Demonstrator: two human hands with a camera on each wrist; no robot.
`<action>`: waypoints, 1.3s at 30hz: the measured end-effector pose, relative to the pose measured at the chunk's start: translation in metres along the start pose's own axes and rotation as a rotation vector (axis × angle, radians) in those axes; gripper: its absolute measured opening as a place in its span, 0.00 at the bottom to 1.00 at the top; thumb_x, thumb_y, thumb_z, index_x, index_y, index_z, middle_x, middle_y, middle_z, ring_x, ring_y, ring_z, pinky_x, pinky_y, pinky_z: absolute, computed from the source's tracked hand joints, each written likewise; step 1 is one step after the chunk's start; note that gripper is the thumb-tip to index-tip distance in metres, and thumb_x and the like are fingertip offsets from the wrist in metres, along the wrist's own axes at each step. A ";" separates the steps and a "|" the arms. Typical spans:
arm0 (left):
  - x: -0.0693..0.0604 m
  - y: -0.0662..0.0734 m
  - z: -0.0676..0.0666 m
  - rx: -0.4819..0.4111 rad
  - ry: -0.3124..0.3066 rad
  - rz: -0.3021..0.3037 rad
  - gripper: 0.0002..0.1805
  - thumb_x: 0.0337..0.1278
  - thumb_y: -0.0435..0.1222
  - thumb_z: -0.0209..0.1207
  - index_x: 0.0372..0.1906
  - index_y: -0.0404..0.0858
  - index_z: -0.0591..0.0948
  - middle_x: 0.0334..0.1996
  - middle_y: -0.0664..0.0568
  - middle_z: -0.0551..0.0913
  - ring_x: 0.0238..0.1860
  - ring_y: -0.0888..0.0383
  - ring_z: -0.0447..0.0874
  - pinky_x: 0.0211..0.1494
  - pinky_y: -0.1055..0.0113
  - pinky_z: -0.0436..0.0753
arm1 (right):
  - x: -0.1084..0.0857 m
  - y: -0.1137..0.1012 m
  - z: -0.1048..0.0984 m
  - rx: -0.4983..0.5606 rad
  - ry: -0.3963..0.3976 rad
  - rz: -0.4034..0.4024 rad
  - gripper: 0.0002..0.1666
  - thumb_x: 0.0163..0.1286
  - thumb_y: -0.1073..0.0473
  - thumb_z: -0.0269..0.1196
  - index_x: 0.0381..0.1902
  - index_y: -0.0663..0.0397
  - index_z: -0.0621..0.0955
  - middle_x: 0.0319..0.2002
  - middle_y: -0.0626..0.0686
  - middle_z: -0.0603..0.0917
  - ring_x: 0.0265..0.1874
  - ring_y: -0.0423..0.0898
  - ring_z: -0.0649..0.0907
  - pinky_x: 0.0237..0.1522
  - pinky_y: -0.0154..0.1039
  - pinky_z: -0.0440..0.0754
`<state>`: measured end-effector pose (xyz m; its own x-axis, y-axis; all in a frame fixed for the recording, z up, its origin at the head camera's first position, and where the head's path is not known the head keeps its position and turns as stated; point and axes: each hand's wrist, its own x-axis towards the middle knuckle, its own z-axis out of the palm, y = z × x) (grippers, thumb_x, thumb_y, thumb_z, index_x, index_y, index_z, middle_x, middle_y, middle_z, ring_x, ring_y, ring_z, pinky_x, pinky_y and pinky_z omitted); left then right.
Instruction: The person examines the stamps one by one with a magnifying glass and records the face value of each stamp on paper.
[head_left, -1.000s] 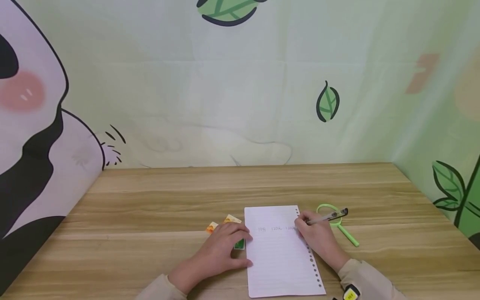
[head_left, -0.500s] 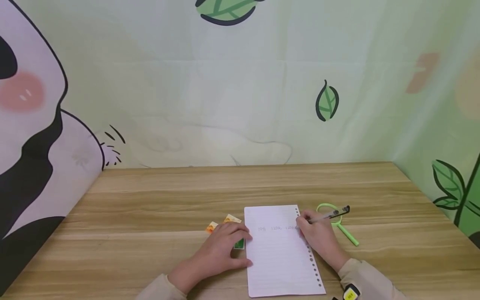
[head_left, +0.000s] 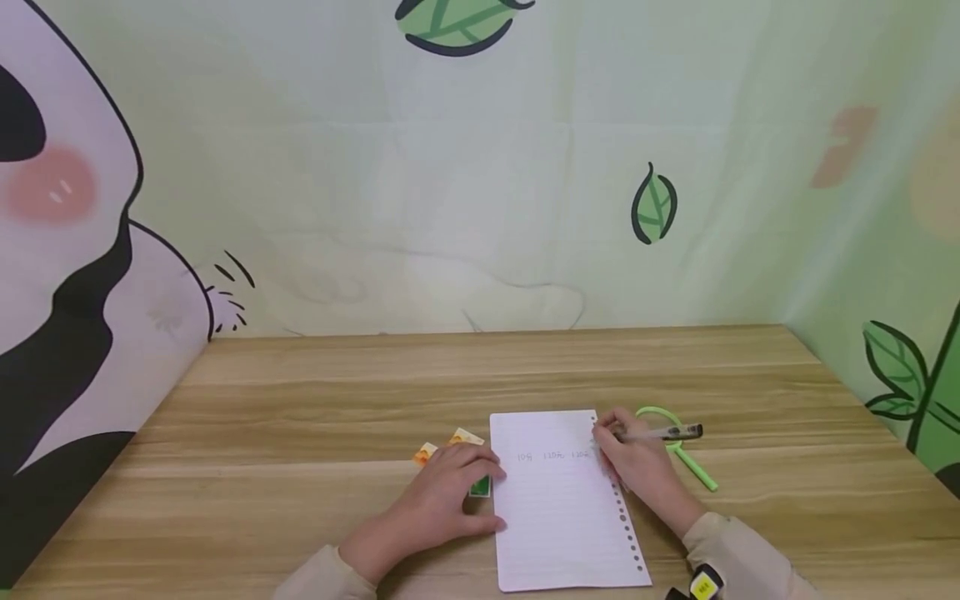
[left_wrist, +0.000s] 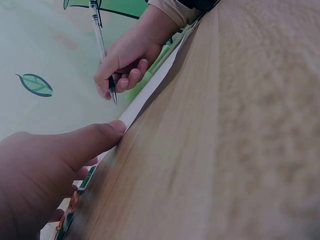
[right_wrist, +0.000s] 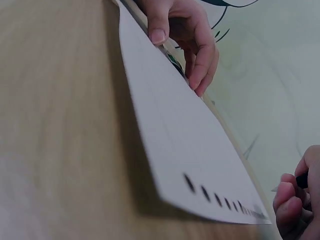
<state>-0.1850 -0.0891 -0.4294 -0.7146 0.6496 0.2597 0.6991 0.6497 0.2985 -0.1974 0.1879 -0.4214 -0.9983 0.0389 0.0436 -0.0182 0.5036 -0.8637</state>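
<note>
Right grip: fingers pinching a pen, nib just above the paper | below and leftward: lined sheet on the worktop, handwriting across its upper part | just beyond, rightward: green hoop with handle | across the sheet: left grip, fingers spread, thumb at the edge, printed cards partly under it

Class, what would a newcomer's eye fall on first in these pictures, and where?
Probably the large panda-like figure on the backdrop, far left in the head view. Then the white sheet on the table: the left hand touches its left edge, and the right hand holds a pen near its upper right.
</note>
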 end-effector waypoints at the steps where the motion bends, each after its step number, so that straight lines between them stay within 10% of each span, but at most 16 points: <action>1: 0.000 -0.001 0.001 0.001 0.001 0.000 0.24 0.46 0.52 0.69 0.48 0.45 0.81 0.53 0.56 0.79 0.59 0.57 0.73 0.67 0.54 0.69 | 0.000 -0.001 -0.001 0.005 -0.015 0.005 0.08 0.69 0.61 0.53 0.41 0.62 0.74 0.15 0.50 0.73 0.08 0.41 0.70 0.10 0.33 0.70; 25: -0.001 -0.004 0.001 -0.026 0.007 -0.005 0.24 0.46 0.53 0.69 0.48 0.45 0.81 0.53 0.57 0.78 0.59 0.57 0.73 0.68 0.54 0.68 | -0.003 -0.025 -0.026 -0.104 -0.205 -0.135 0.17 0.74 0.53 0.54 0.49 0.62 0.74 0.20 0.54 0.76 0.13 0.43 0.73 0.11 0.35 0.72; 39: 0.000 -0.004 0.000 -0.012 -0.001 -0.004 0.24 0.46 0.53 0.68 0.48 0.46 0.81 0.54 0.57 0.79 0.60 0.57 0.73 0.68 0.54 0.68 | 0.000 -0.026 -0.037 -0.227 -0.177 -0.211 0.11 0.65 0.71 0.59 0.45 0.65 0.76 0.20 0.52 0.77 0.13 0.41 0.75 0.14 0.34 0.76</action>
<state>-0.1875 -0.0914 -0.4309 -0.7170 0.6478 0.2574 0.6962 0.6473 0.3104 -0.1946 0.2068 -0.3801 -0.9683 -0.2269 0.1042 -0.2321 0.6642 -0.7106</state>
